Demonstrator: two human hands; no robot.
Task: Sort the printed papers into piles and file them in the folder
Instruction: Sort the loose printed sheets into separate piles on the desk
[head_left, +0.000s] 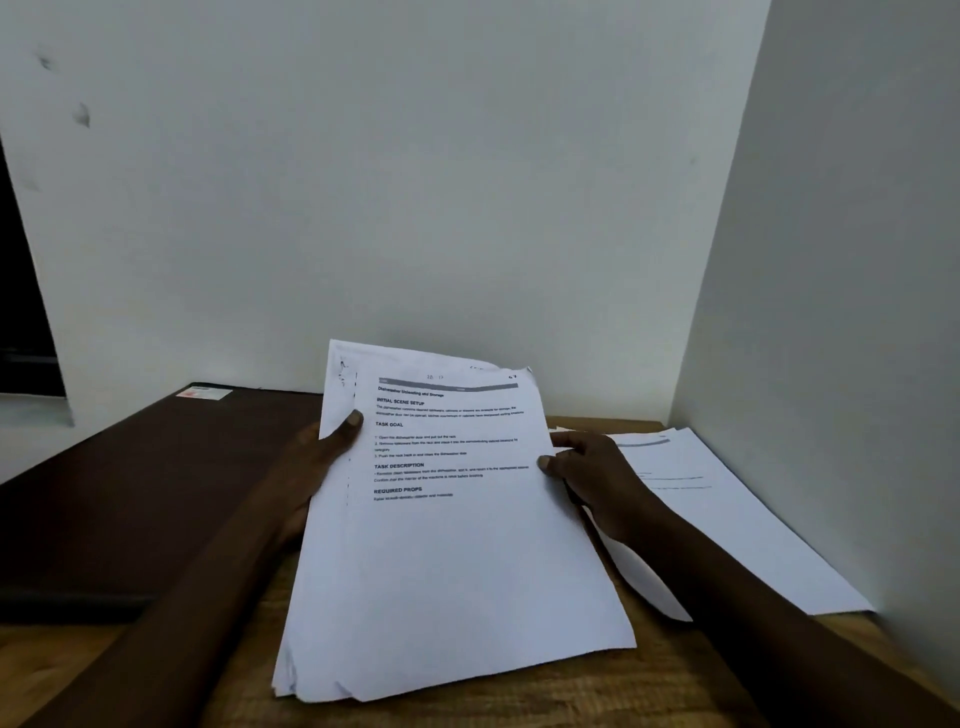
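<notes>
**Sam:** What are the hands holding?

**Mia:** A stack of papers (452, 561). The sheets are thin, white and flat, with black print on the top one. The bottom corners are fanned out and a bit bent.

**Sam:** How does the left hand hold it?

**Mia:** The left hand (317, 467) grips the left edge. Its thumb lies on top, and its fingers are hidden under the paper.

**Sam:** And the right hand?

**Mia:** The right hand (597, 478) pinches the right edge, with its thumb on the top sheet.

**Sam:** Where is the stack?

**Mia:** In the middle, tilted up over the brown wooden table (519, 696). I cannot tell if its low end touches the wood.

**Sam:** What else is there?

**Mia:** A dark brown folder (130, 493) lies flat on the left, smooth, with a small label (202, 393) on its far corner. A pile of white papers (737, 519) lies flat on the right, by the white wall (831, 312).
</notes>
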